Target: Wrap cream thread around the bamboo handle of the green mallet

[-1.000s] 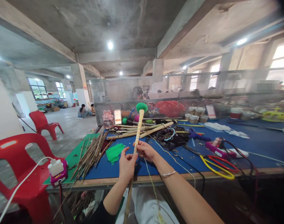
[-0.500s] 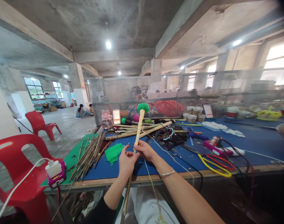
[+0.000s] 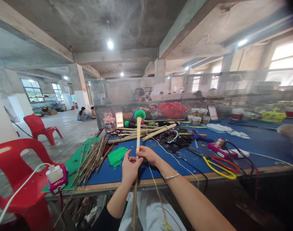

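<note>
A long thin stick (image 3: 134,202) stands nearly upright between my hands, topped by a round green head (image 3: 140,114). Pale yellow wrapping (image 3: 138,134) covers its upper part. My left hand (image 3: 131,163) is closed around the stick below the wrapping. Just above it, my right hand (image 3: 146,155), with a silver bangle on the wrist, pinches the stick at the lower end of the wrapping. A thin yellowish strand (image 3: 156,189) hangs from near my right fingers down to my lap.
Thin sticks (image 3: 92,160) and a green cloth (image 3: 117,156) lie at left on the blue table (image 3: 161,171). Behind are thicker poles (image 3: 158,132) and dark scraps. Yellow-handled scissors (image 3: 218,169) and a purple power strip (image 3: 222,151) lie right. Red chairs (image 3: 23,179) stand left.
The green head and upper stick have swung left, so the stick is more upright. Both hands keep their hold, and the view has shifted slightly.
</note>
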Action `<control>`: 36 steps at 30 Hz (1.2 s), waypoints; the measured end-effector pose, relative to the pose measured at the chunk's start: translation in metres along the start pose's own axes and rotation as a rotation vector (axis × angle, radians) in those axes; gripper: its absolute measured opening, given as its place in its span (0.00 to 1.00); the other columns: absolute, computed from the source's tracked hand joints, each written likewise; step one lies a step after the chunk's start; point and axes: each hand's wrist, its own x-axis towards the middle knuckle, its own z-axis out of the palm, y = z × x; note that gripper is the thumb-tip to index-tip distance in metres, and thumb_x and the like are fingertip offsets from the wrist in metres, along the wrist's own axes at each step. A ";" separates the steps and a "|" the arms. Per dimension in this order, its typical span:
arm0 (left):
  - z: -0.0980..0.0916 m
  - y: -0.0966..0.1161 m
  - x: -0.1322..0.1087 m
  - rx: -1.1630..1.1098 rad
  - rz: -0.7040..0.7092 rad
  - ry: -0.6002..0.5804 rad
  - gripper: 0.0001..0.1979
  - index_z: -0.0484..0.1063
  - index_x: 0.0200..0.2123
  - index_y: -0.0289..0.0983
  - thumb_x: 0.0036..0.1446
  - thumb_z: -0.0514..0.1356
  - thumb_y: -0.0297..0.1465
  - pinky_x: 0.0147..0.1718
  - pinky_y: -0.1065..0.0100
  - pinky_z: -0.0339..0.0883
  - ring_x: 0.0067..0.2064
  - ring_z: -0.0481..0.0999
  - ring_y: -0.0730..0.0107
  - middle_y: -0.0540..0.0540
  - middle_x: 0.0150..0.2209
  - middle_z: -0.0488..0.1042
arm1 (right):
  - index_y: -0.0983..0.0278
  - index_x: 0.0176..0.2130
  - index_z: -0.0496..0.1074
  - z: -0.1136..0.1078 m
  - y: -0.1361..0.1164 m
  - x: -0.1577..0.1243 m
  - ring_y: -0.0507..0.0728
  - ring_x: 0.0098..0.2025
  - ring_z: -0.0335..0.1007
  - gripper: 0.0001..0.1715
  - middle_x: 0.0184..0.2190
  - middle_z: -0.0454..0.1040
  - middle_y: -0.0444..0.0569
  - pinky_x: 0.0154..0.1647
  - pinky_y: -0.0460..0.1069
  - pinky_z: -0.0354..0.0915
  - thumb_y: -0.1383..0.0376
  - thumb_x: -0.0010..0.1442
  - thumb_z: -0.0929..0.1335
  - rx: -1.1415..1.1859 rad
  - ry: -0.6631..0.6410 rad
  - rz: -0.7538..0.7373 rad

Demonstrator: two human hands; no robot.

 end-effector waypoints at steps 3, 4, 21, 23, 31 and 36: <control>-0.001 -0.003 -0.001 -0.025 -0.055 -0.025 0.37 0.55 0.55 0.33 0.43 0.63 0.38 0.22 0.74 0.61 0.21 0.70 0.75 0.53 0.20 0.70 | 0.65 0.29 0.60 -0.001 -0.002 0.000 0.41 0.10 0.42 0.22 0.12 0.59 0.33 0.11 0.41 0.35 0.61 0.40 0.74 -0.025 -0.001 0.056; -0.001 -0.004 -0.001 -0.033 -0.064 -0.037 0.36 0.54 0.56 0.33 0.45 0.62 0.38 0.22 0.74 0.62 0.21 0.71 0.73 0.53 0.20 0.70 | 0.64 0.28 0.59 -0.002 -0.003 0.001 0.41 0.10 0.40 0.22 0.12 0.58 0.32 0.11 0.41 0.34 0.61 0.40 0.74 -0.023 -0.019 0.091; 0.003 0.005 0.016 -0.223 -0.276 -0.270 0.48 0.35 0.62 0.32 0.46 0.63 0.34 0.24 0.71 0.65 0.23 0.73 0.70 0.51 0.21 0.72 | 0.66 0.32 0.63 -0.018 -0.006 0.010 0.44 0.15 0.57 0.18 0.16 0.64 0.37 0.15 0.40 0.52 0.63 0.43 0.73 0.058 -0.220 0.179; 0.001 0.004 0.015 -0.237 -0.270 -0.276 0.46 0.37 0.61 0.32 0.46 0.62 0.35 0.24 0.71 0.65 0.24 0.73 0.70 0.52 0.21 0.71 | 0.66 0.32 0.64 -0.014 -0.005 0.012 0.44 0.15 0.56 0.18 0.17 0.64 0.37 0.15 0.39 0.52 0.64 0.42 0.73 0.062 -0.207 0.161; -0.005 0.000 0.013 -0.110 -0.107 -0.101 0.44 0.51 0.58 0.31 0.39 0.67 0.34 0.19 0.77 0.57 0.19 0.66 0.78 0.55 0.18 0.69 | 0.67 0.31 0.64 -0.006 0.000 0.019 0.42 0.14 0.54 0.20 0.17 0.64 0.36 0.14 0.39 0.49 0.65 0.39 0.74 0.054 -0.063 0.068; -0.005 0.006 0.010 -0.240 -0.279 -0.177 0.50 0.41 0.61 0.32 0.40 0.67 0.37 0.23 0.73 0.64 0.23 0.72 0.73 0.49 0.22 0.73 | 0.66 0.30 0.63 -0.010 -0.002 0.012 0.43 0.12 0.51 0.20 0.14 0.60 0.34 0.13 0.40 0.45 0.65 0.39 0.74 0.083 -0.112 0.117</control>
